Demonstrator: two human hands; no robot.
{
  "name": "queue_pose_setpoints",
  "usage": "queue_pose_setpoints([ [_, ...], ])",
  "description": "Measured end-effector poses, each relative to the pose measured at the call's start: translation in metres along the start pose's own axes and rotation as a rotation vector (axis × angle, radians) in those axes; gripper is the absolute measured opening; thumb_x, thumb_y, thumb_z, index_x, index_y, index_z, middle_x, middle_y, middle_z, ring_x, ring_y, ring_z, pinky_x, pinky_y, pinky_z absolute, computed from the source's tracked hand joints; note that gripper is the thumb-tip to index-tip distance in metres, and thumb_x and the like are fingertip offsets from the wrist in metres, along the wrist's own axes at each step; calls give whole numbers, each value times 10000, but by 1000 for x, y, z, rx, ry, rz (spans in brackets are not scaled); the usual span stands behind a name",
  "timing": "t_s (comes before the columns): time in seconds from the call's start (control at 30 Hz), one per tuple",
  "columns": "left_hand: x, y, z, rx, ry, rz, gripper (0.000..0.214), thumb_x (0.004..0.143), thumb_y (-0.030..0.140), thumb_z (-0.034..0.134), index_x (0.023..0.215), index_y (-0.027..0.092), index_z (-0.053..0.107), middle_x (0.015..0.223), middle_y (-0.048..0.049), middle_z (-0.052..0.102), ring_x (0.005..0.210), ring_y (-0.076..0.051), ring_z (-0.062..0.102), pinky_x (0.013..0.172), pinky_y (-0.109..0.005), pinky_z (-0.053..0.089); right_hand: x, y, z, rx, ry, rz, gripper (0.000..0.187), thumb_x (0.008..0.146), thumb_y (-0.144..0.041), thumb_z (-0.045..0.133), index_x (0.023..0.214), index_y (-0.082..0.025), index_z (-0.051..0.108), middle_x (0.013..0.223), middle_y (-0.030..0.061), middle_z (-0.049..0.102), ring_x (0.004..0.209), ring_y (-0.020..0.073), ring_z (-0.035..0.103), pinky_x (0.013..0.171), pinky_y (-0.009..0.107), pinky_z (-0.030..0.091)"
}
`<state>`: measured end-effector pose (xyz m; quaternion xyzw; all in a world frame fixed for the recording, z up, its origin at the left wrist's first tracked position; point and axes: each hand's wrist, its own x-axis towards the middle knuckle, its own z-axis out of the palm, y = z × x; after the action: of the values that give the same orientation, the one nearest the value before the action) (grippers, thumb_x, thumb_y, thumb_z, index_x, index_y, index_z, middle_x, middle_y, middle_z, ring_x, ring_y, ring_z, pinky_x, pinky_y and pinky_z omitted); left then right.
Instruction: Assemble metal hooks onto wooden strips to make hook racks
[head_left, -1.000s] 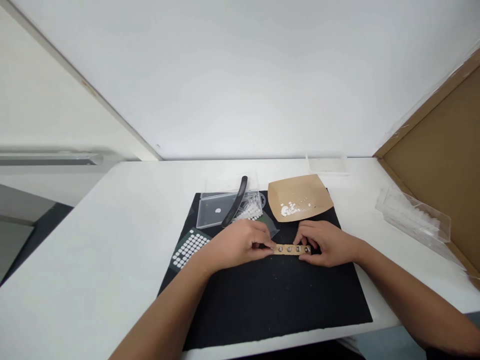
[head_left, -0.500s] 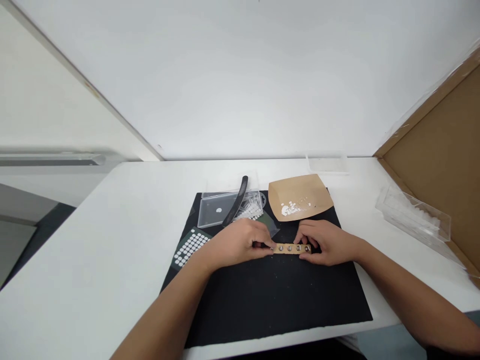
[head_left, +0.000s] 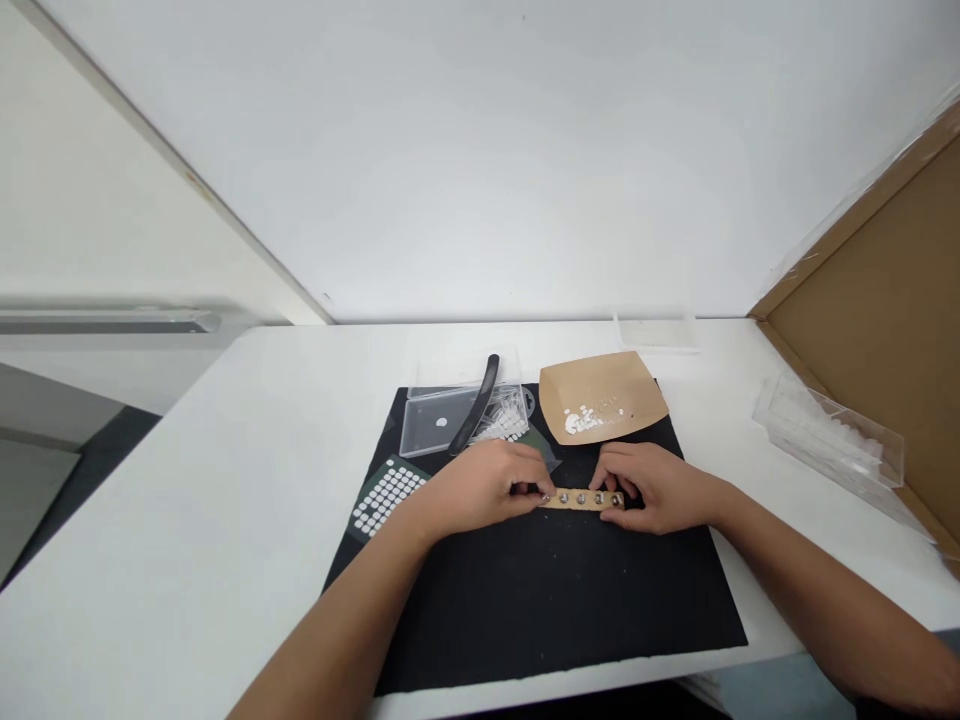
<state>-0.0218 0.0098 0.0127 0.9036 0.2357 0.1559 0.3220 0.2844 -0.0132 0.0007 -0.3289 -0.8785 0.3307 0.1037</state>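
A narrow tan strip (head_left: pixel 572 498) carrying a row of several small shiny round metal pieces lies across the black mat (head_left: pixel 570 600). At its left end my left hand (head_left: pixel 499 483) is closed, thumb and fingertips pinched at the outermost metal piece; whether they grip the strip or only that piece is partly hidden. My right hand (head_left: pixel 651 487) holds the strip's right end between thumb and fingers. Behind the left hand a black curved nail file (head_left: pixel 475 405) leans across an open clear plastic box (head_left: pixel 424 425) with white nail tips (head_left: pixel 504 413) in it.
A brown paper tray (head_left: pixel 600 390) with small white bits sits behind my right hand. Left on the mat lies a dark sheet of white dots (head_left: pixel 386 497). Clear plastic boxes (head_left: pixel 829 430) stand at right by a cardboard panel (head_left: pixel 885 320); a clear lid (head_left: pixel 656 333) lies at the back.
The view has shifted slightly. Both hands keep their places at the two ends of the strip, with the left fingertips moved very little.
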Motion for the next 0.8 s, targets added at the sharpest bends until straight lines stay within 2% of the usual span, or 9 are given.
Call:
queue_pose_setpoints([
  [0.23,1,4,-2,-15,-30,-64,145,927,85,687,961,189,781,932,-28,750,711,-121,674,657,-221,490,0,2,2,-7,-6,6,249,879,-293,803,1082,-219,680,914,-13,646,711,135,584,678,277,438],
  [0.47,0,7,-3,-67,-37,-114,136,895,126,723,995,195,783,959,-27,743,716,-127,693,659,-220,527,-1,2,2,7,5,-4,239,874,-267,799,1074,-219,677,921,-6,650,740,145,596,699,280,449],
  [0.7,-1,9,3,88,-14,-133,216,889,117,730,1074,221,770,939,1,777,725,-144,709,668,-243,486,0,0,2,2,-5,31,245,861,-254,800,1071,-221,679,922,-12,637,738,139,592,701,278,439],
  [0.8,0,12,3,178,-31,-133,169,920,126,708,1051,221,756,930,-3,774,769,-175,720,678,-267,466,-1,-1,2,7,-16,44,238,867,-262,793,1071,-225,677,927,-12,638,731,138,593,699,280,435],
])
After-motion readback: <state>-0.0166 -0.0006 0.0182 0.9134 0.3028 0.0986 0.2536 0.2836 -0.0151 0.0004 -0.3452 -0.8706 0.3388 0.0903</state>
